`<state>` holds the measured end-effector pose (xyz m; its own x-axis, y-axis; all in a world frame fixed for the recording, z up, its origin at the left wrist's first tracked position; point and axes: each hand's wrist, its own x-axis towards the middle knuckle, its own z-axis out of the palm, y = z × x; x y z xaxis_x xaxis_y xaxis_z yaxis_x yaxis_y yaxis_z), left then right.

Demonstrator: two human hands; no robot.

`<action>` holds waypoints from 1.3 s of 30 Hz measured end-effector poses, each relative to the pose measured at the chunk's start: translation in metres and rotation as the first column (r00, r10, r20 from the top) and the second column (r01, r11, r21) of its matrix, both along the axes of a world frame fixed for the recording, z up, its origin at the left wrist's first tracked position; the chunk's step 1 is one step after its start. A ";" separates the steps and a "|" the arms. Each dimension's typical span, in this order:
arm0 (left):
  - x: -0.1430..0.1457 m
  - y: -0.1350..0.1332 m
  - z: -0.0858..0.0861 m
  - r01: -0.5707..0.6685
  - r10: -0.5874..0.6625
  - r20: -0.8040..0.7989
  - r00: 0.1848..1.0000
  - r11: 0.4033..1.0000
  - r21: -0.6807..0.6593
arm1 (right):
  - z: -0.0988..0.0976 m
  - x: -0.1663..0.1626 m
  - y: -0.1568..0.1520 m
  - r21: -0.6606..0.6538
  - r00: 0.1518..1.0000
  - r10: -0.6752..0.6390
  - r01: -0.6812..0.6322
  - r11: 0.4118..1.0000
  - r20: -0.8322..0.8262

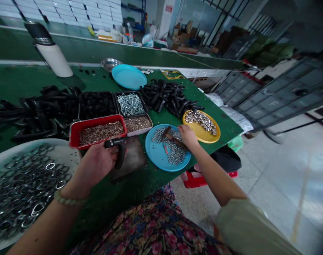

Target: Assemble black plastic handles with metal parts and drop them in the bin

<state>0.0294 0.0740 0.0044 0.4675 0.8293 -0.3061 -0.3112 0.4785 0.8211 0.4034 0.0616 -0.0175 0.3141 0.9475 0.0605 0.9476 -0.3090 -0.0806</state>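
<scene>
My left hand (99, 161) is closed round a black plastic handle (120, 150), held above a flat metal plate (132, 159) on the bench. My right hand (188, 136) is over the right rim of a blue plate (153, 156), its fingers curled together; what they hold, if anything, is hidden. On that plate lie many small metal nuts (176, 156) and a hammer (174, 139), whose handle end is just below my right hand. Just right of this hand, a yellow plate (216, 136) holds short metal sleeves (201, 120).
A red tray (74, 136) of copper-coloured pins, a tray of screws (131, 103) and black parts (166, 95) stand behind. A white basin (68, 145) of metal rings is at left. A white bottle (55, 58) and a blue dish (129, 76) stand farther back.
</scene>
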 end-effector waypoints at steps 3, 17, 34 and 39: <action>0.010 -0.005 0.014 -0.147 0.149 0.037 0.988 0.988 -0.042 | 0.013 0.051 0.023 0.020 0.993 -0.118 0.119 0.993 -0.030; 0.034 -0.014 0.004 -0.414 0.415 -0.032 0.909 0.909 0.041 | 0.020 -0.012 0.005 0.365 0.603 0.179 0.201 0.909 -0.778; 0.010 -0.032 -0.006 -0.381 0.390 -0.017 0.921 0.908 0.174 | 0.041 -0.187 -0.017 0.277 -0.011 0.281 -0.188 0.942 -0.960; 0.008 -0.037 -0.015 -0.258 0.321 -0.116 0.940 0.892 0.372 | 0.038 -0.198 -0.010 0.242 0.027 0.254 -0.221 0.945 -0.967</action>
